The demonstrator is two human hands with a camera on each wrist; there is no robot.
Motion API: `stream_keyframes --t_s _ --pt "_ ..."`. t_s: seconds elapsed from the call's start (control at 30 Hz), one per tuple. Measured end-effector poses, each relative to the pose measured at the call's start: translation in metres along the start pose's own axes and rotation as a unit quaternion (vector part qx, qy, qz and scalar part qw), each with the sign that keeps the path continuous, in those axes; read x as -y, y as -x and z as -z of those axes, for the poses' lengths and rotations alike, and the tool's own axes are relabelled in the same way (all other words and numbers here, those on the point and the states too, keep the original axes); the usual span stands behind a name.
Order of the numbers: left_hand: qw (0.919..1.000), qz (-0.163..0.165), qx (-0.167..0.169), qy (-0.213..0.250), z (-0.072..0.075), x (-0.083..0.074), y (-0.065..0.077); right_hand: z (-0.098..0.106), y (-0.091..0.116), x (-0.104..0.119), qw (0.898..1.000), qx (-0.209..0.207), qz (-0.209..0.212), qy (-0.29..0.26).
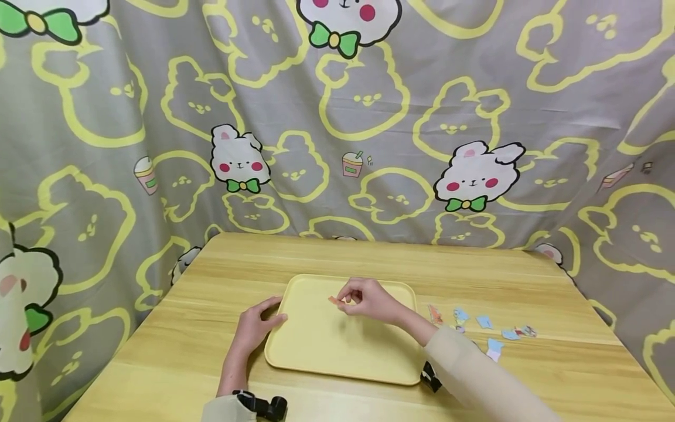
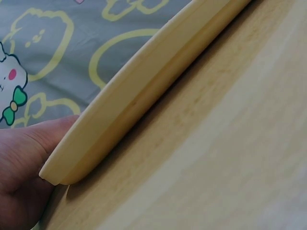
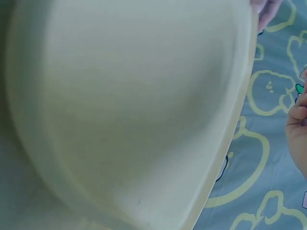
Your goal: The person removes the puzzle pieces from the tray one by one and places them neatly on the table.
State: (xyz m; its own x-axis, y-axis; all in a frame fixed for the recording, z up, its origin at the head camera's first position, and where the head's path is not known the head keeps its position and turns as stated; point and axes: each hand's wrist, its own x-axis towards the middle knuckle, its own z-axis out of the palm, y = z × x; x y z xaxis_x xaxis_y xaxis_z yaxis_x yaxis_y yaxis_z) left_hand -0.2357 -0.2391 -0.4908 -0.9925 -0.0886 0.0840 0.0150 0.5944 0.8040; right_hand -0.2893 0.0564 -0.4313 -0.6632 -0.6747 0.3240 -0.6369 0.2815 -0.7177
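A pale yellow tray (image 1: 337, 346) with a raised rim lies on the table. My left hand (image 1: 253, 322) holds it at the left edge, thumb over the rim and fingers along the outer side. In the left wrist view, that hand (image 2: 21, 167) shows at a corner of the tray (image 2: 129, 91). Above the tray's far half, my right hand (image 1: 369, 300) pinches a small flat orange piece (image 1: 334, 300) between thumb and fingertips. The right wrist view catches part of the right hand (image 3: 298, 129) at its edge, beyond the tray (image 3: 144, 96).
Several small, flat, irregular printed pieces (image 1: 494, 347) in blue, red and other colours are scattered right of the tray, near the right forearm. The wooden table (image 1: 174, 346) meets a grey curtain (image 1: 316, 193) with rabbit drawings at the back and sides.
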Motion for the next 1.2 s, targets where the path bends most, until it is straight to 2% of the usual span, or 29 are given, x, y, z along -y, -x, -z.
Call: stream_keyframes --t_s 0.1,0.27,0.57,0.97,1.2 --pt "1.0000 -0.001 -0.001 -0.003 0.000 0.000 0.000 0.004 0.005 0.016 0.999 -0.011 -0.023 -0.031" --pt "1.0000 -0.002 -0.001 -0.008 0.000 0.000 0.001 0.013 0.012 0.045 0.998 -0.023 -0.039 -0.050" --pt "1.0000 0.000 -0.002 -0.008 0.001 0.000 0.002 0.016 0.026 0.015 0.994 -0.059 -0.068 -0.060" --pt "0.9999 -0.003 -0.002 -0.013 0.001 0.000 0.001 0.035 0.063 0.007 0.992 -0.082 -0.077 -0.053" --pt "0.9999 -0.003 0.001 -0.014 0.001 0.001 0.001 0.050 0.086 0.006 0.988 -0.088 -0.118 -0.043"
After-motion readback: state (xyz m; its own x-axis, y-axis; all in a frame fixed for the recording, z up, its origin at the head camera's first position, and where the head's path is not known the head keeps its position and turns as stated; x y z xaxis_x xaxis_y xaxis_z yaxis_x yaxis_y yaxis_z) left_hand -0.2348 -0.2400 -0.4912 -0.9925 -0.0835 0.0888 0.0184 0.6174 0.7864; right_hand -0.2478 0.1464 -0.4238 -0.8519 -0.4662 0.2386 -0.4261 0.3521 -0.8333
